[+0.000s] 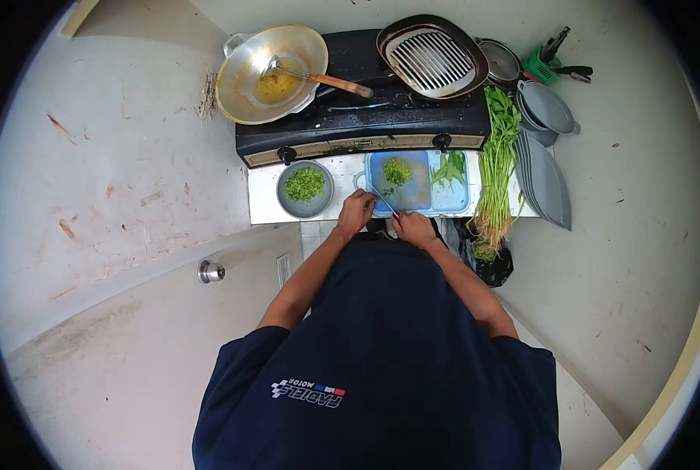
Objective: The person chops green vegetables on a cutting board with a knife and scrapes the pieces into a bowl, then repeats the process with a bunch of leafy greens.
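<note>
Metal knife juts from right fingers, near the left hand.

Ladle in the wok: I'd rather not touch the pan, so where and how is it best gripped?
Probably by the outer end of its wooden handle, from above and the right: that end juts past the wok's rim over the stove, while the metal head sits inside.
</note>
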`<state>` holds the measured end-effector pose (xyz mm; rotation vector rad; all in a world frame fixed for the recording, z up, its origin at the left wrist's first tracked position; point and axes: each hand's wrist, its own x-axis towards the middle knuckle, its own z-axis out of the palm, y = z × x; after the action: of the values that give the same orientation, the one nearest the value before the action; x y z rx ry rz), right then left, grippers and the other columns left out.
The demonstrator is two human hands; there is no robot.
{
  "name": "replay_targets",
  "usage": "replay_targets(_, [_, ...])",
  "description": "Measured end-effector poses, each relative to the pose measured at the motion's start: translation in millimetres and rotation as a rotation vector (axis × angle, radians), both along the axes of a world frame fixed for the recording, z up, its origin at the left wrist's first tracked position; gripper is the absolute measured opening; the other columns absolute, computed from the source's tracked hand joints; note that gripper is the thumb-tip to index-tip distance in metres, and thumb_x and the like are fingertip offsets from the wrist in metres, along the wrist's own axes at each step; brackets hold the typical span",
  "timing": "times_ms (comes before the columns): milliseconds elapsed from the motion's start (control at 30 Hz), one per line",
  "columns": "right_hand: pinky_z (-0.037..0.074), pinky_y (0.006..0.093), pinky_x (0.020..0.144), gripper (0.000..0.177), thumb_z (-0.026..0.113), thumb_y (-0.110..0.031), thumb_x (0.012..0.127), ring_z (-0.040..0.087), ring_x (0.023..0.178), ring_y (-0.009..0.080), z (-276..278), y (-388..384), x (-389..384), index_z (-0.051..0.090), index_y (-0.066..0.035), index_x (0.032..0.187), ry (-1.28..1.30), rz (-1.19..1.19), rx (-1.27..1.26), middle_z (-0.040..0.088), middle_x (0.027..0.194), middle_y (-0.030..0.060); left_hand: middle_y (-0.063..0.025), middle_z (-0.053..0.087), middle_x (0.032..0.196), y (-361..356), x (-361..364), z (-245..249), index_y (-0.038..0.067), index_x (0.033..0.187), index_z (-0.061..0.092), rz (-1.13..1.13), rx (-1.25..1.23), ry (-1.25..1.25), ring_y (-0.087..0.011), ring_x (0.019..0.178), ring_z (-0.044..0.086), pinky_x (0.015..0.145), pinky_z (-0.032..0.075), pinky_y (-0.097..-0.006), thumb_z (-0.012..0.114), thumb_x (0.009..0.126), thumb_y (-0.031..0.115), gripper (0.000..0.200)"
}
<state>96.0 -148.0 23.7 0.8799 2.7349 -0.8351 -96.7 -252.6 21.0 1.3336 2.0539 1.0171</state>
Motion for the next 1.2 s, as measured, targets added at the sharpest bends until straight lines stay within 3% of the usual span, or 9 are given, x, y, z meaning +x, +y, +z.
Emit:
replay_targets(367, [0.058,0.0538,0.069,0.045,0.055,-0.039,0.099,0.070,0.070,0.0448,-14,2,-12,0.070,0.001,0.085,0.024,0.040,0.011,0.069,0.074,0.0265,-0.0191,0.067,0.090,1,3,1,0.001,0.097,0.072,0.030,-0.021,-0.032,-0.0399,0.081,0.068,0.074,0.055,-0.0469,0.069,0.088,0.005,0.011])
replay_targets(667, [0.057,0.0549,0.069,0.042,0.054,-0.038,0.100,0.070,0.070,0.0451,-2,7,4,0.069,-0.001,0.091,-0.010,0.036,0.059,0.069,0.073,0.0250,-0.0172,0.066,0.093,0,3,2,0.002,0.098,0.071,0.025,-0.039,-0.042,-0.0400,0.086,0.066,0.077,0.054,-0.0478,0.068,0.089,0.007,0.011])
replay_targets(867, [0.057,0.0553,0.071,0.044,0.052,-0.039,0.101,0.070,0.071,0.0459,2,12,5,0.069,-0.001,0.090,0.005,-0.072,0.023,0.069,0.074,0.0265,-0.0133,0.064,0.094,8,5,4,0.005,0.097,0.072,0.002,-0.006,0.156,-0.0368,0.090,0.065,0.082,0.054,-0.0455,0.066,0.090,0.012,0.011])
replay_targets(1200, [0.057,0.0563,0.067,0.046,0.053,-0.040,0.101,0.070,0.070,0.0455,3,4,2,0.071,0.000,0.087,0.034,-0.051,-0.013,0.068,0.072,0.0261,-0.0148,0.066,0.093,20,11,-3,0.002,0.095,0.067,0.057,-0.093,0.116,-0.0363,0.089,0.067,0.078,0.056,-0.0464,0.069,0.088,0.014,0.014])
